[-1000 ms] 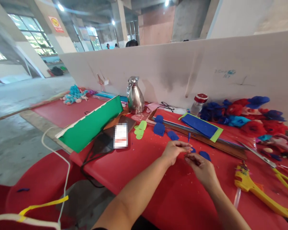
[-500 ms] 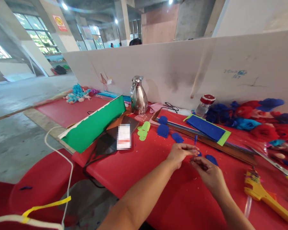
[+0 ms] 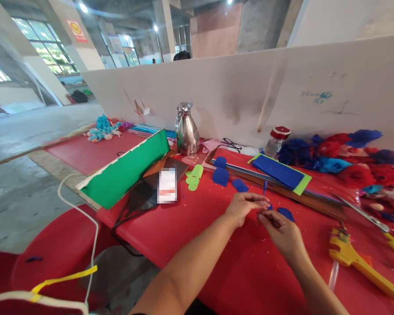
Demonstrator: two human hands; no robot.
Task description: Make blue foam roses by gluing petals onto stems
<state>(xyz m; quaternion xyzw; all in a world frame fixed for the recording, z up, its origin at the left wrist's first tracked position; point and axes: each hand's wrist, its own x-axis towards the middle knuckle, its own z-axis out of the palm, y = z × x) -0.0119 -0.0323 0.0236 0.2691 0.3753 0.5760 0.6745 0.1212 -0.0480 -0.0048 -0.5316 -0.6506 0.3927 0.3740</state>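
Note:
My left hand (image 3: 243, 208) and my right hand (image 3: 278, 224) meet over the red table, thumbs and fingers pinched together. What lies between the fingertips is too small to make out. Just above my left fingertips stands a narrow blue piece (image 3: 265, 187), perhaps rolled crepe paper; I cannot tell whether it is held. Behind the fingers a bit of blue (image 3: 270, 206) shows, partly hidden. Cut blue petals surround the hands: one petal (image 3: 286, 214) beside my right hand, another petal (image 3: 240, 185) beyond my left, and a larger petal (image 3: 220, 176) farther back.
On the right lie a yellow glue gun (image 3: 344, 249), scissors (image 3: 364, 211) and a heap of paper flowers (image 3: 357, 159). A lidded jar (image 3: 277, 142), blue paper strip (image 3: 276, 169) and steel jug (image 3: 188, 131) stand or lie farther back. Green cutouts (image 3: 194, 177) and a phone (image 3: 167, 186) are left.
The whole view has shifted slightly, so things appear a little farther left. My hands keep nearly the same pinched pose, fingertips close together.

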